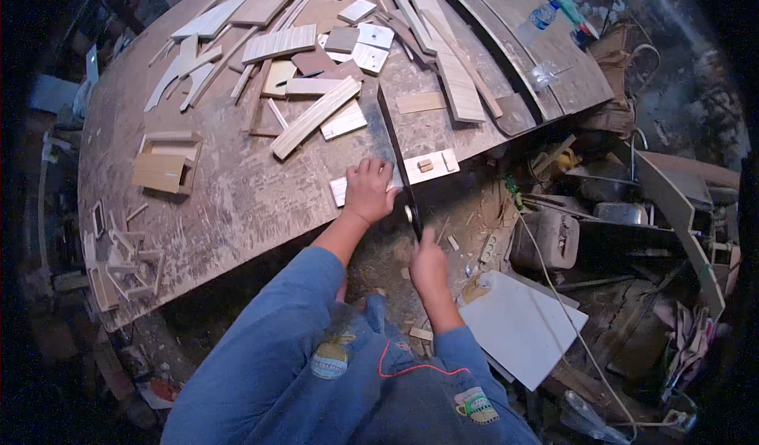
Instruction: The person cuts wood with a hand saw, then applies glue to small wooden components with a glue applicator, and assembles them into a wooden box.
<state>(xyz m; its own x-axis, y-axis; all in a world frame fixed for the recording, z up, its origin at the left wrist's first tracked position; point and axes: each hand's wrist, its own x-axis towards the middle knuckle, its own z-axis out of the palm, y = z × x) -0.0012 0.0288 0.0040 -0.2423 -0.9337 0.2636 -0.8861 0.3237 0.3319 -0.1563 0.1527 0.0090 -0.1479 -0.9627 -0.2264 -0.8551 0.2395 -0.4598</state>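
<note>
A narrow pale wooden board (pixel 338 192) lies along the bench's near edge. My left hand (pixel 370 190) grips it from above, fingers bent over it and thumb near the blade. In my right hand (pixel 429 265), closed around the handle, is a handsaw (pixel 393 136). Its long dark blade crosses the board just right of my left hand and reaches away over the bench top. Right of the blade, the board's other stretch carries a small brown wood block (pixel 424 166). Whether the blade has cut into the wood cannot be made out.
Loose planks (pixel 316 118) and offcuts cover the far part of the workbench (pixel 237 208). A small open wooden box (pixel 168 162) and thin wood pieces sit at the left. A plastic bottle (pixel 544 15) stands far right. Below are a white panel (pixel 522 326), a jerrycan (pixel 545 239) and a cord.
</note>
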